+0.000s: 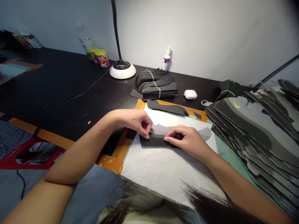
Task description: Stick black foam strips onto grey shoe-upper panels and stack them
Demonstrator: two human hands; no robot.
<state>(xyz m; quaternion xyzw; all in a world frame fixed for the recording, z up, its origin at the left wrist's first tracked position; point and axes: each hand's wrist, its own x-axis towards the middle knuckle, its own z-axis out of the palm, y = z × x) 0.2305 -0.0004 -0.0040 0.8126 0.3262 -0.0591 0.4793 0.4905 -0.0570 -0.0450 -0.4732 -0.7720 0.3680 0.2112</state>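
A flat shoe upper in light grey, mid grey and black lies on white paper in front of me. A small green mark shows near its left end. My left hand is closed over that end, wrist bent, thumb and fingertips pinched at the dark band. At the middle of the piece, my right hand is closed too, thumb and index finger together on the black edge. The right hand covers part of the upper, whose pale grey tip sticks out beyond it.
Beyond the paper lie loose dark strips and tied bundles of black pieces. Stacked shoe uppers rise at the right. A lamp base, spray bottle, white case and yellow-lidded cans stand farther back.
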